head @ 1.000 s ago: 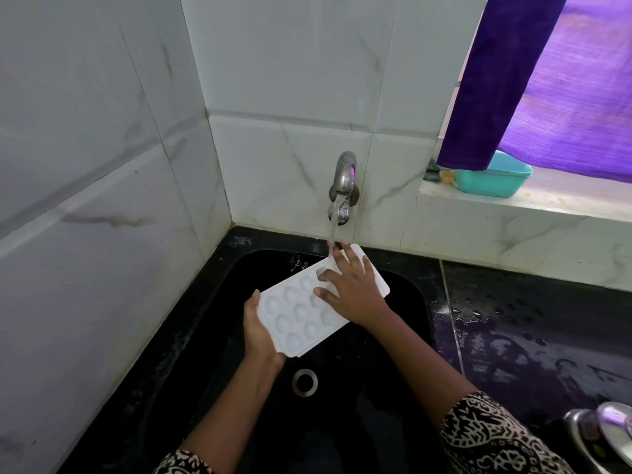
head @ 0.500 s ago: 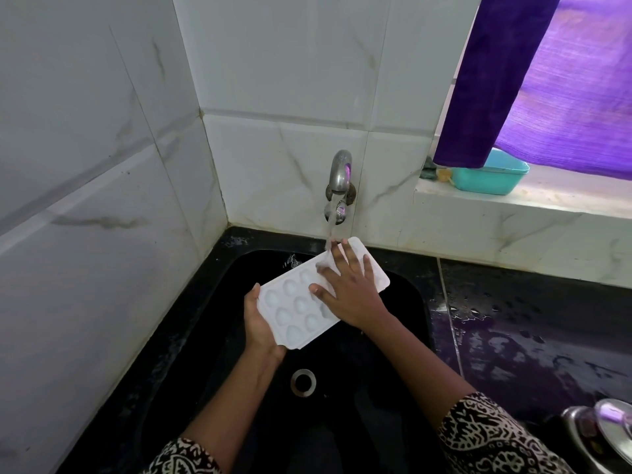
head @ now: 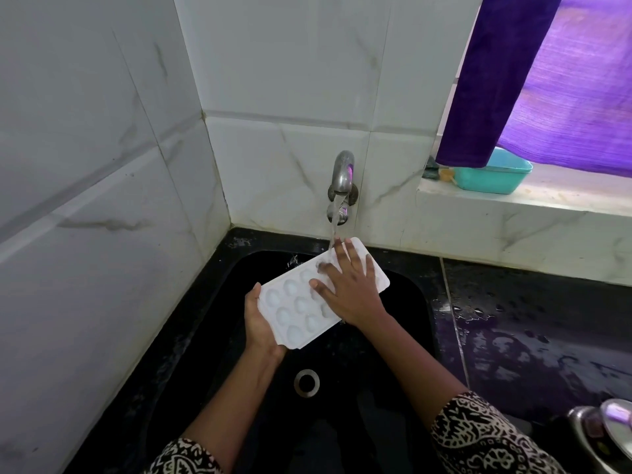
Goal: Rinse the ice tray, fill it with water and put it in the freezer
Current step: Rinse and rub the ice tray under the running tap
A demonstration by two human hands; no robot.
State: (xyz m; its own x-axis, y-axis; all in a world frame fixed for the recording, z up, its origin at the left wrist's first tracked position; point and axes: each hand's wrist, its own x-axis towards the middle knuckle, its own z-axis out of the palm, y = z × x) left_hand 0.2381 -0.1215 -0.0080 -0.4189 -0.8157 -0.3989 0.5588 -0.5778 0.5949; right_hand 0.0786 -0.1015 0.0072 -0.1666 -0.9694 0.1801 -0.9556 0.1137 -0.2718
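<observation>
Head view: the left hand [head: 261, 323] grips the near-left end of the white ice tray [head: 290, 304]. The right hand [head: 349, 289] lies flat on it, fingers spread. The tray hangs over the black sink [head: 212, 336], cavities up, its long axis running toward the tap [head: 342, 179], far end under the stream.

Walls: two, faced with large white tiles [head: 290, 80] veined in grey, joined at a corner behind the sink.
Sink [head: 412, 323]: black, sunk into a black counter [head: 533, 323]; a round metal drain [head: 306, 383] is set in its floor.
Tap [head: 343, 172]: metal, fixed to the back wall.
Counter: spotted with water drops beside the sink.
Window sill [head: 533, 206]: pale stone; a teal tub [head: 492, 181] is stood on it.
Curtain [head: 547, 80]: purple, lit through by daylight.
Metal pot [head: 602, 431]: partly seen at the lower edge.
</observation>
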